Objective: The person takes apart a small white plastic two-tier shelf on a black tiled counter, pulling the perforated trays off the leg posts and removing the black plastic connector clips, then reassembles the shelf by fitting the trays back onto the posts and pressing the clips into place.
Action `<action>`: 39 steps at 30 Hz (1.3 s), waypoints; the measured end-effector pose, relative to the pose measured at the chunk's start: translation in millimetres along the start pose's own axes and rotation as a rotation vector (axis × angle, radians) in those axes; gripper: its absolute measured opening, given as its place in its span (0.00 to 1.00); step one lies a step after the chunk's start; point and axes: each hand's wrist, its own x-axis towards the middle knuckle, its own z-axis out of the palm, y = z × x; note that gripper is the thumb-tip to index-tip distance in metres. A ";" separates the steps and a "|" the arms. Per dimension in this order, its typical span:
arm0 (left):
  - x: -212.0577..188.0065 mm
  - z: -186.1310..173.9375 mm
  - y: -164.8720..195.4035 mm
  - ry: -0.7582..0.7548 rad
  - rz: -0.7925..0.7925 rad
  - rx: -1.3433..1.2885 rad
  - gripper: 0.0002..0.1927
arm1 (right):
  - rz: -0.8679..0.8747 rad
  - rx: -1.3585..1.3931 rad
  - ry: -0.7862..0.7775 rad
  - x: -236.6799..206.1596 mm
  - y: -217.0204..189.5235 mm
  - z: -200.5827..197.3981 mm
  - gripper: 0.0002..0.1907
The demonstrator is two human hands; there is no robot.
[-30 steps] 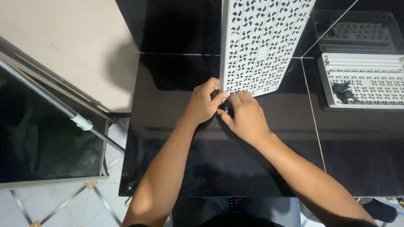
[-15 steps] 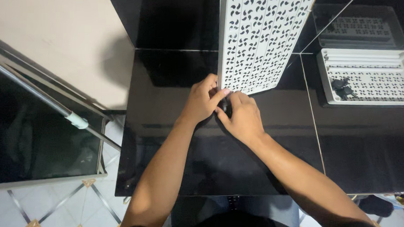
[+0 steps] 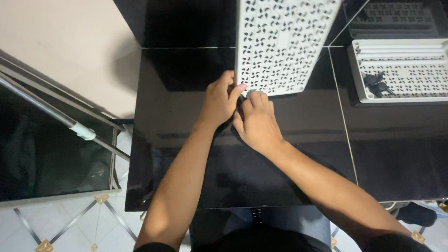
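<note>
White plastic, punched all over with small pinwheel-shaped cut-outs, makes up the long panel (image 3: 283, 37) that lies slanted on the glossy black surface (image 3: 195, 157), running from the hands toward 12 o'clock and out of view at the top edge. The left hand (image 3: 219, 99) pinches the panel's near corner, thumb on top and fingers curled under. The right hand (image 3: 256, 121) is closed, pressed against the left and touching the panel's near edge; whether it holds anything cannot be told. At 2 o'clock, well apart, a white perforated tray (image 3: 405, 70) rests on the surface with small dark parts (image 3: 376, 83) inside, and a dark tray (image 3: 396, 13) sits just beyond it.
</note>
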 end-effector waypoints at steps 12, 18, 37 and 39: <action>-1.1 -1.0 4.8 0.103 -0.093 -0.025 0.19 | 0.155 0.298 0.045 -2.6 20.5 -21.3 0.11; -1.5 -12.7 46.0 0.251 0.117 0.156 0.18 | 0.415 0.401 -0.036 -1.7 41.5 -62.8 0.15; -0.3 110.3 126.0 -0.233 0.677 0.568 0.24 | 0.431 -0.207 0.431 -103.0 298.5 -175.2 0.13; 0.7 115.2 117.3 -0.224 0.695 0.631 0.23 | 0.514 -0.176 0.400 -113.1 307.8 -168.9 0.14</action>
